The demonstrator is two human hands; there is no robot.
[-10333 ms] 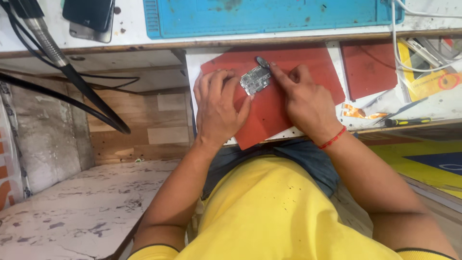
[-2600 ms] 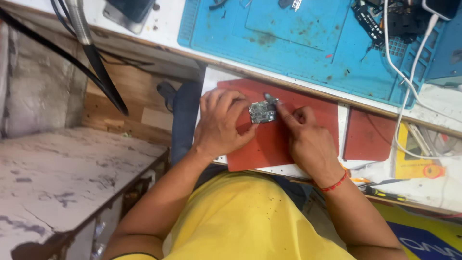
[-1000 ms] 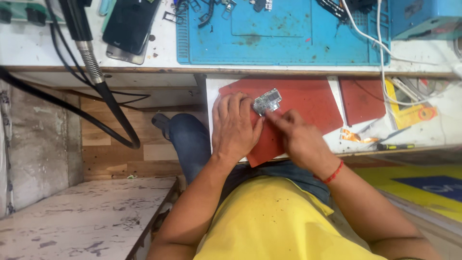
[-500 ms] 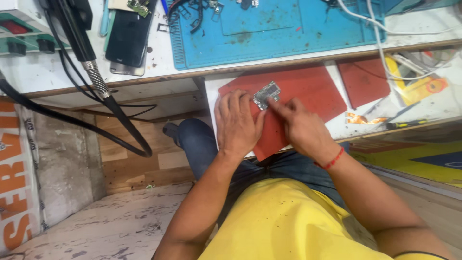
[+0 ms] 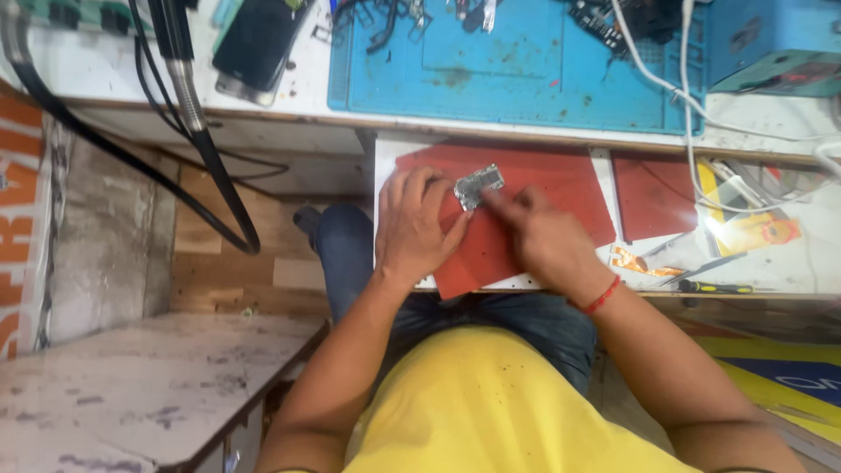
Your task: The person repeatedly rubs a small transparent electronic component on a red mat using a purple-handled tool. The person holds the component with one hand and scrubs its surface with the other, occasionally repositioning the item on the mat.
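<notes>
A small silver circuit board (image 5: 478, 186) lies on a red mat (image 5: 561, 184) set on a pull-out white shelf. My left hand (image 5: 419, 226) rests flat on the mat, its fingertips pressing the board's left edge. My right hand (image 5: 541, 238), with a red thread at the wrist, has its fingers pinched together at the board's right lower edge; whether it holds a fine tool I cannot tell. Both forearms reach forward from my yellow shirt.
A blue work mat (image 5: 517, 61) with tweezers and parts covers the bench behind. A dark phone (image 5: 254, 39) lies at the back left, next to a black hose (image 5: 188, 105). A second red mat (image 5: 653, 193), a screwdriver (image 5: 714, 286) and white cables (image 5: 701, 114) lie right.
The view has shifted and tilted slightly. Both hands stay at the circuit board on the red mat, with the right fingers still working at its edge.
</notes>
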